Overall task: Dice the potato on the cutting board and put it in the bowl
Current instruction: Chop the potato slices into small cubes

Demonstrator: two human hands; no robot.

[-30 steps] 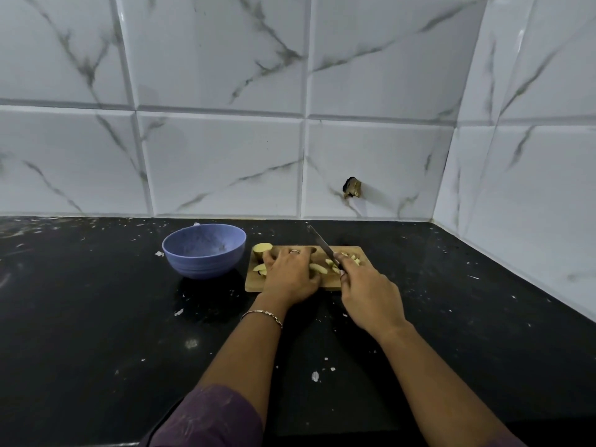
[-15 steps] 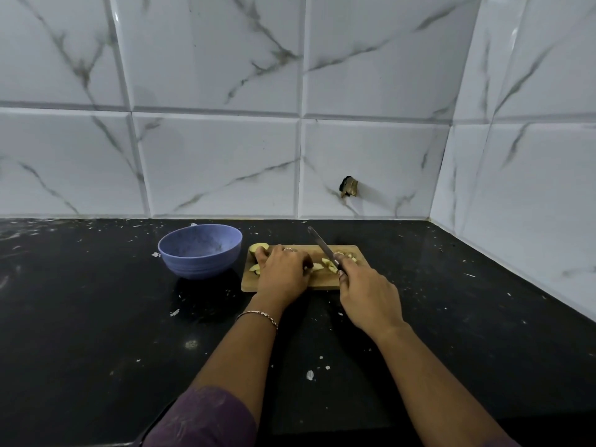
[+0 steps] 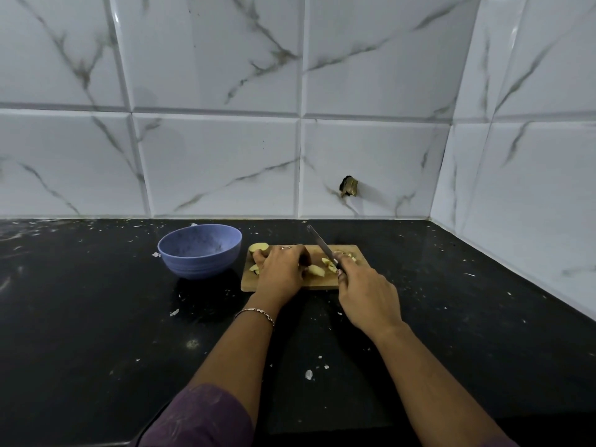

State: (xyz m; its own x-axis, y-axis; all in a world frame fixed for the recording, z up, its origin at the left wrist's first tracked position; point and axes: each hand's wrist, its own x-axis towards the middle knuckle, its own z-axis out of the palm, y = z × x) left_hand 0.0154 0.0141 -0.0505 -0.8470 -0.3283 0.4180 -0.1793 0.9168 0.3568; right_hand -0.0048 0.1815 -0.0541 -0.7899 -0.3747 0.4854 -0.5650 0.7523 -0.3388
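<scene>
Centre frame: pale yellow potato pieces (image 3: 316, 270) are held on the rectangular wooden cutting board (image 3: 322, 284) by the curled left hand (image 3: 280, 269); a steel-bladed knife (image 3: 321, 242) is gripped by the right hand (image 3: 367, 298).

Dim, cool, even light. White wall tiles (image 3: 219, 162) show a soft sheen along their bevels; the black bench (image 3: 96, 317) reflects faintly near its back edge. The left hand (image 3: 280, 272) shades the cutting board (image 3: 322, 282). Wide-angle distortion bends the tile lines outward.
</scene>
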